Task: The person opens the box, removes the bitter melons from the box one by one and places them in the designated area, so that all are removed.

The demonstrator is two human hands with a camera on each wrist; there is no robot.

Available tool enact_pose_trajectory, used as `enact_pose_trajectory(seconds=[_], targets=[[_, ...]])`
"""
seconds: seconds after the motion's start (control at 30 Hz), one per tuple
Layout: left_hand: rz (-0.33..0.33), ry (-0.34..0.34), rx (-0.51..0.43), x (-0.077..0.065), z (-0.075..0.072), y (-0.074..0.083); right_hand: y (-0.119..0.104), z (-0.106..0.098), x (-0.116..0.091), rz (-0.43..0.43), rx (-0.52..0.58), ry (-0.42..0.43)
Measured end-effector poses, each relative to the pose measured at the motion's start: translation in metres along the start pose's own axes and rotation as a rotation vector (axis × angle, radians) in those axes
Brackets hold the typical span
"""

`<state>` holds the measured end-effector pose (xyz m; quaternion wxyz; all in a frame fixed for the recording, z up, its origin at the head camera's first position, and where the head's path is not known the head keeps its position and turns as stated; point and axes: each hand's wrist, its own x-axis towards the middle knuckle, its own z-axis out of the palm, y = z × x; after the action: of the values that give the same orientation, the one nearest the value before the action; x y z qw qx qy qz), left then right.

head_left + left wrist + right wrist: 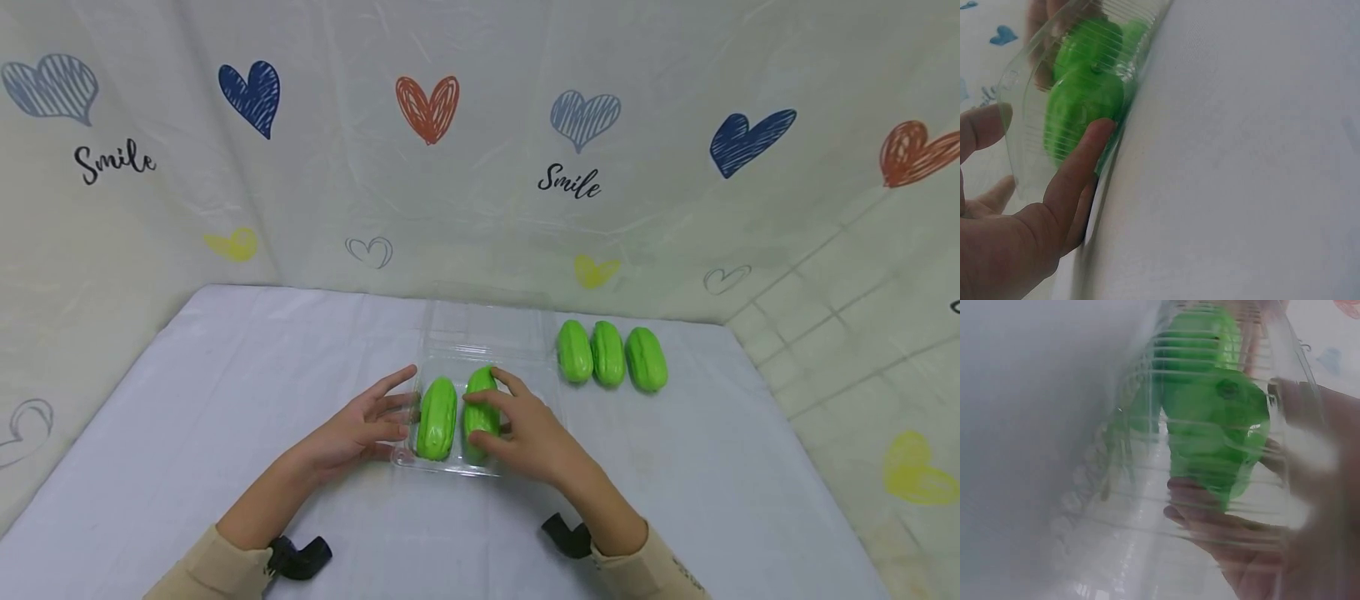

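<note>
A clear plastic clamshell box [459,469] lies with its lid [486,329] raised at the back. One bright green, ridged, cucumber-like vegetable [437,419] lies lengthwise in its left part. My right hand [528,429] reaches into the box and grips a second green vegetable [482,408] between thumb and fingers, seen through the plastic in the right wrist view. Against the box's left wall rests my left hand [362,427], its fingers spread and fairly straight. In the left wrist view the thumb [1079,162] touches the clear side.
Three more green vegetables [608,354] lie side by side to the right of the lid. White cloth [285,367] covers the table. A curtain [480,200] printed with hearts hangs behind. Black curved pieces [300,558] are at both wrists.
</note>
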<state>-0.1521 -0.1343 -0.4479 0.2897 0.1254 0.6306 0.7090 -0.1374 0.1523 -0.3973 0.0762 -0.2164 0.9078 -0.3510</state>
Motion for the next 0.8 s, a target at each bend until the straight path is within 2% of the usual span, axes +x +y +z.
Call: enact_pose_trajectory(seconds=[0.27, 0.6, 0.8], targets=[[0.002, 0.015, 0.002, -0.002, 0.000, 0.001, -0.002, -0.011, -0.001, -0.014, 0.030, 0.038], [0.011, -0.002, 0.005, 0.000, -0.001, -0.001, 0.003, -0.025, -0.007, -0.031, 0.082, 0.062], [0.007, 0.010, 0.007, 0.001, -0.001, -0.002, 0.008, -0.030, -0.012, -0.037, 0.069, 0.077]])
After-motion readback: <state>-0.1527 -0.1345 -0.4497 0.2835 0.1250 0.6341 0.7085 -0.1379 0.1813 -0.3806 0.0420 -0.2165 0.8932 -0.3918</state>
